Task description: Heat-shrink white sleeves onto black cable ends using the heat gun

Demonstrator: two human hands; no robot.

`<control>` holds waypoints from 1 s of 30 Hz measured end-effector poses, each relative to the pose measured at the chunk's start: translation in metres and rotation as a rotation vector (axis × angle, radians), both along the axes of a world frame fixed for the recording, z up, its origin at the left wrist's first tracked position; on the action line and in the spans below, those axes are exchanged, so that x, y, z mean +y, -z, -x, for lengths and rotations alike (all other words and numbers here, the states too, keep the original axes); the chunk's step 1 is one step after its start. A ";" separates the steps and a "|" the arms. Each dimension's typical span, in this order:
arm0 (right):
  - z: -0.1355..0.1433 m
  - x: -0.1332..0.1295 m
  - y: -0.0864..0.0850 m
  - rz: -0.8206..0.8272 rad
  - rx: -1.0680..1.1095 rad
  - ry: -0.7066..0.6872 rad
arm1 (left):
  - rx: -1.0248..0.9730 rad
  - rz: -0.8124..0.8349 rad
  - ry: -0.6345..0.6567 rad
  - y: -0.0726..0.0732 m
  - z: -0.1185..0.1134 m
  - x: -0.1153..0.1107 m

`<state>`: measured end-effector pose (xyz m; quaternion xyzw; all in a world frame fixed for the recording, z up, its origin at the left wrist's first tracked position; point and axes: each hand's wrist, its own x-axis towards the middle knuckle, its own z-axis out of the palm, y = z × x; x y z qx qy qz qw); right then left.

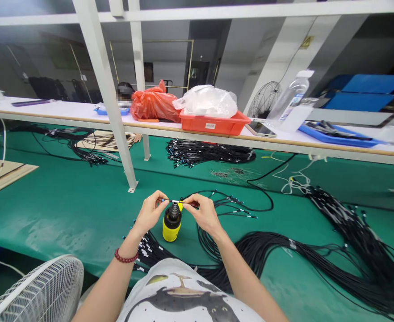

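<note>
Between my two hands a thin black cable point(170, 201) with a white sleeve is stretched sideways. My left hand point(152, 210) pinches its blue-tipped end, and my right hand point(203, 211) pinches it a short way further along. Just under the cable stands a yellow and black heat gun point(172, 227), upright, its dark ribbed nozzle pointing up at the white sleeve. By my left wrist lies a bundle of black cables point(146, 250) with white labels. More loose cable ends point(235, 206) spread out beyond my right hand.
Thick black cable bundles point(274, 243) run across the green mat point(83, 197) to the right. Another bundle point(203, 152) lies under the shelf point(163, 126). A white post point(111, 98) stands left of centre. The shelf carries a red tray point(213, 124). A white fan point(46, 290) is at lower left.
</note>
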<state>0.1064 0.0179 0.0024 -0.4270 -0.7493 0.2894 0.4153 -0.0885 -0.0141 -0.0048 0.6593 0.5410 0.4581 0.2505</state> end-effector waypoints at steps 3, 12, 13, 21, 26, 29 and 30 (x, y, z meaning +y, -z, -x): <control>-0.002 -0.003 -0.005 0.010 -0.123 -0.016 | 0.094 0.025 -0.043 -0.001 0.000 0.000; -0.003 -0.002 -0.001 0.045 -0.080 -0.031 | 0.064 -0.006 -0.029 0.005 -0.001 0.001; -0.003 -0.001 0.001 0.057 -0.046 -0.032 | 0.046 -0.014 -0.021 0.005 -0.001 0.001; -0.004 0.000 0.002 0.103 0.015 -0.041 | 0.051 -0.043 -0.011 0.000 -0.002 -0.001; -0.003 -0.003 -0.001 0.055 -0.069 -0.034 | 0.172 0.044 -0.060 -0.002 -0.002 -0.003; -0.002 -0.006 -0.005 0.010 -0.148 -0.063 | 0.159 0.048 -0.072 -0.001 -0.001 -0.003; -0.002 -0.006 -0.006 -0.008 -0.170 -0.078 | 0.136 0.043 -0.068 0.000 0.000 -0.003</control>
